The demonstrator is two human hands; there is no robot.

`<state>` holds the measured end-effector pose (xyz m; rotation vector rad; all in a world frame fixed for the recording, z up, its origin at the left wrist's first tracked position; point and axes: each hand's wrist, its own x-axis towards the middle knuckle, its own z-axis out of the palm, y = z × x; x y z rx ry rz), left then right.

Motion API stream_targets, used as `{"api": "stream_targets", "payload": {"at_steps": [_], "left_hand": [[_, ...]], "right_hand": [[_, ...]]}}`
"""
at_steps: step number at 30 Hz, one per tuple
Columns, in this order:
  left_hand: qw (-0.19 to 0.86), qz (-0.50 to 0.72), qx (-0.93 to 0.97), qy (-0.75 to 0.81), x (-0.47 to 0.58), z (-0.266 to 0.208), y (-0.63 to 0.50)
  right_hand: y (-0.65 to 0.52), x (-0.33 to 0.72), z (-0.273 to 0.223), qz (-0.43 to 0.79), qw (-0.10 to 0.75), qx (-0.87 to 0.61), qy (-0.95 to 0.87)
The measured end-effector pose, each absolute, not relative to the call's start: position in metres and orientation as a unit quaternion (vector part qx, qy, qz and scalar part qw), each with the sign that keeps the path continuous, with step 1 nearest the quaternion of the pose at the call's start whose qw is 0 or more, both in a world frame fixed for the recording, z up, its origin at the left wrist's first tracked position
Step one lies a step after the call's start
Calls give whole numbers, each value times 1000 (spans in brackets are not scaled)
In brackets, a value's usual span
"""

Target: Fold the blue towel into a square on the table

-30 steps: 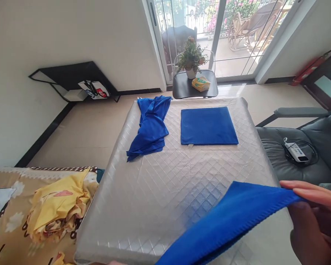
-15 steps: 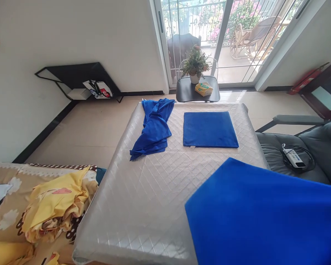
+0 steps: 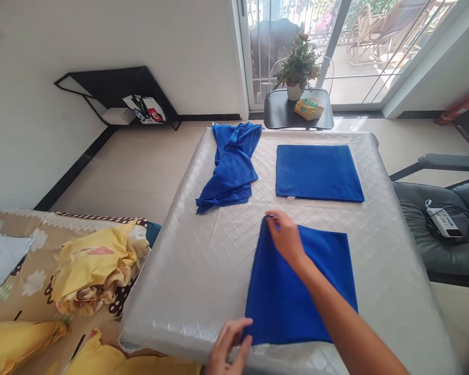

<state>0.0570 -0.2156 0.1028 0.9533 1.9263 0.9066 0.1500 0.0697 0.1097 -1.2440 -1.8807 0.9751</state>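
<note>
**Blue cloth [image 3: 285,291] lay handled at two corners**

The table [image 3: 203,291], filling the middle of the frame, wore a pale, glossy cover embossed with a diamond grid. At lower left spread tan bedding [image 3: 19,286] printed with white flower shapes, and at right stood a grey armchair [image 3: 404,208] with a smooth, padded seat.

The blue cloth lay at lower centre right, a roughly square, matt piece whose left edge looked slightly lifted at its upper corner. The step in hand seemed to be managing that edge; the next move appeared to call for a sure hold on both corners, with the cloth between them straight and free of creases.

Just above it, apart, a folded blue cloth [image 3: 316,172] made a flat rectangle with stitched borders. Near the table's upper left corner sat a crumpled blue cloth [image 3: 234,166], twisted at its waist, its layered ends fanned out.

The right hand [image 3: 283,237] appeared to pinch the blue cloth's upper left corner between thumb and fingers. The left hand [image 3: 227,346] was at the lower left corner, thumb and forefinger parted; whether they gripped fabric could not be told.

Smallest was a white tag [image 3: 290,199], poking from the folded cloth's lower edge.
</note>
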Motion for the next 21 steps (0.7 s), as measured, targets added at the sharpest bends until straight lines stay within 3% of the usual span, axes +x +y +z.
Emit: {"api": "stream_targets", "payload": {"at_steps": [3,6,10,15,18,21], "left_hand": [[399,329,332,789,20,60,-226],[401,315,314,801,-4,40,-234],[439,297,327,783,-10,37,-236],[472,235,361,769,-11,44,-237],[471,191,387,770,-18,50,-234],[415,182,405,794,-28,54,-214]], "right_hand": [[35,123,70,371,255,-441,-777],[-14,154,52,307,240,-434,-812],[-72,256,32,150,201,-530,-810],[-100,347,7,91,100,-574,-808],[-92,356,8,123,99,-580,-799],[-62,349,19,164,157,-623,-749]]}}
